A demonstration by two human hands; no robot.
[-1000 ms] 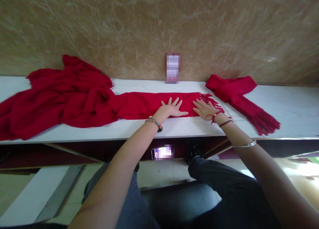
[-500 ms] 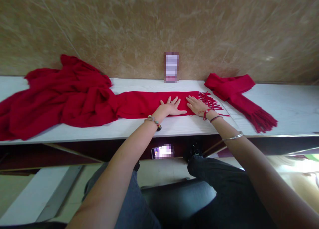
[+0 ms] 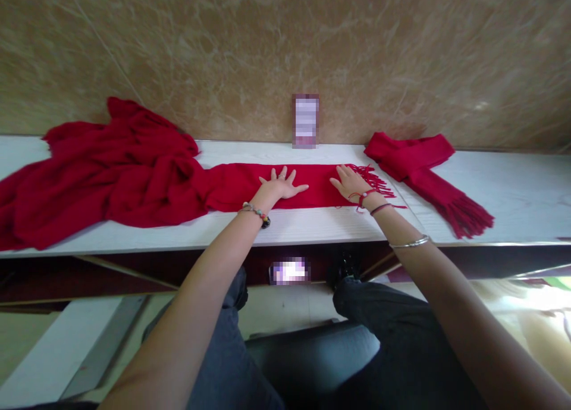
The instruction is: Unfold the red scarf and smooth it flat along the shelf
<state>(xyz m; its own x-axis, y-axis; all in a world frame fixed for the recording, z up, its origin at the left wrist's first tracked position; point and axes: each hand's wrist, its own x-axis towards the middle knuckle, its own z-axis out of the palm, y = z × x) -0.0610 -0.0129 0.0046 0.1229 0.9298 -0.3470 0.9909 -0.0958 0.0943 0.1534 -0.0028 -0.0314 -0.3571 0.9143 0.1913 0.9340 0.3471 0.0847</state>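
A long red scarf (image 3: 232, 187) lies along the white tabletop, its strip flat in the middle and its fringe at the right end. My left hand (image 3: 282, 187) rests on this strip with the fingers spread. Near the fringed end, my right hand (image 3: 347, 184) lies flat on the cloth, fingers stretched out and thumb apart. Toward the left the red cloth gathers into a crumpled heap (image 3: 111, 178). A second red scarf (image 3: 414, 166), folded over on itself, lies to the right of my right hand with its fringe toward the front edge.
A phone-like object (image 3: 306, 121), blurred out, leans on the marbled wall (image 3: 250, 59) behind the white tabletop (image 3: 241, 234). Below the front edge lies a lit phone (image 3: 289, 271). My legs and a dark stool seat (image 3: 312, 356) are underneath.
My left hand has slid left along the scarf, widening the gap between my hands. My right hand has shifted slightly left and away from me.
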